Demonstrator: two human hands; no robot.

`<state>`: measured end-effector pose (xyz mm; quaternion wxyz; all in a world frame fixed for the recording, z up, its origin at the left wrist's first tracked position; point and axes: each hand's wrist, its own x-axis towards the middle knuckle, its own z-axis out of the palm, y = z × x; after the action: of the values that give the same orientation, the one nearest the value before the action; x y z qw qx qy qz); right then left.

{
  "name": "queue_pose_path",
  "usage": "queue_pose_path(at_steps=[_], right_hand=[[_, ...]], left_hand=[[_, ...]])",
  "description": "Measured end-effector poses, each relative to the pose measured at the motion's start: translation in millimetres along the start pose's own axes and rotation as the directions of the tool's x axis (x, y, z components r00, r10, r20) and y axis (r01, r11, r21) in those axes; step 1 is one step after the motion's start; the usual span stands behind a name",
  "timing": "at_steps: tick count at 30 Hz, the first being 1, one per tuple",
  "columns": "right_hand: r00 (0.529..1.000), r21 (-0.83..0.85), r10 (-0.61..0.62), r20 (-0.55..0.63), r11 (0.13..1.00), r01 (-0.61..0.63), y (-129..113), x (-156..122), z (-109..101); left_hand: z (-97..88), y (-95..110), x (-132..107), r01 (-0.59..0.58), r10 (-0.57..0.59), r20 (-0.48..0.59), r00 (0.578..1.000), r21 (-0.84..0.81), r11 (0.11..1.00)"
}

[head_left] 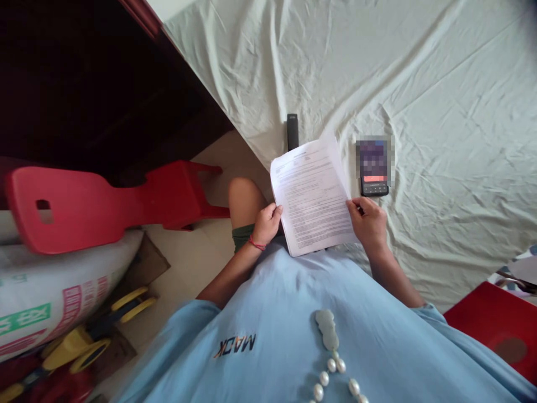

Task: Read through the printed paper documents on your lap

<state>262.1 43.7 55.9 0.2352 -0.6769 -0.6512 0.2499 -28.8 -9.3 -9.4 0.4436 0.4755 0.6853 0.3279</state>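
A stack of printed paper sheets (314, 196) is held up in front of my lap, its top page covered in small lines of text. My left hand (267, 223), with a red string bracelet at the wrist, is closed on the left edge, thumb on top. On the lower right edge, my right hand (368, 221) pinches the sheets between thumb and fingers. Just beyond that hand a phone (375, 168) lies with its screen lit and partly blurred. A slim black object (292, 131) rests behind the top of the papers, its lower end hidden.
Wrinkled pale cloth (440, 140) covers the wide surface ahead and to the right. At left stand a red plastic chair (88, 207), a printed white sack (84, 280) and a yellow-and-black wheeled item (75, 347). Something red (486, 324) is at lower right.
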Motion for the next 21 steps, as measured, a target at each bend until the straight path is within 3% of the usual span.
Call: queue_pose_path(at_steps=[7,9,11,13,14,17,19,21], right_hand=[[0.993,-0.092,-0.094,-0.074,0.992,0.087,-3.7,-5.7,-2.7],[0.991,-0.042,-0.106,-0.084,0.994,0.103,-7.6,-6.4,-6.4],[0.996,0.13,-0.072,-0.057,0.988,0.079,-10.1,-5.2,-11.8],[0.996,0.405,0.034,0.08,0.912,-0.064,-9.7,-2.5,-17.2],[0.98,0.534,0.089,0.176,0.828,-0.171,-8.3,-0.7,-19.1],[0.885,0.696,0.153,0.44,0.565,-0.443,-0.6,4.3,-18.4],[0.827,0.661,0.133,0.546,0.539,-0.523,5.3,7.0,-11.9],[0.821,0.616,0.085,0.564,0.619,-0.487,9.5,9.7,-1.0]], left_hand=[[0.7,-1.0,3.7,0.082,-0.078,0.052,0.996,-0.088,0.993],[-0.4,1.1,5.4,0.076,-0.069,0.064,0.996,-0.122,0.99],[-1.4,4.7,7.1,0.073,-0.06,0.078,0.995,-0.171,0.983],[-1.5,9.0,9.2,0.099,-0.078,0.089,0.993,-0.269,0.958],[-1.0,11.0,10.6,0.119,-0.094,0.093,0.991,-0.326,0.938],[2.6,14.0,16.7,0.149,-0.126,0.08,0.989,-0.449,0.881],[6.6,13.0,21.4,0.146,-0.132,0.062,0.989,-0.465,0.873],[11.2,10.7,25.3,0.159,-0.141,0.073,0.987,-0.445,0.881]])
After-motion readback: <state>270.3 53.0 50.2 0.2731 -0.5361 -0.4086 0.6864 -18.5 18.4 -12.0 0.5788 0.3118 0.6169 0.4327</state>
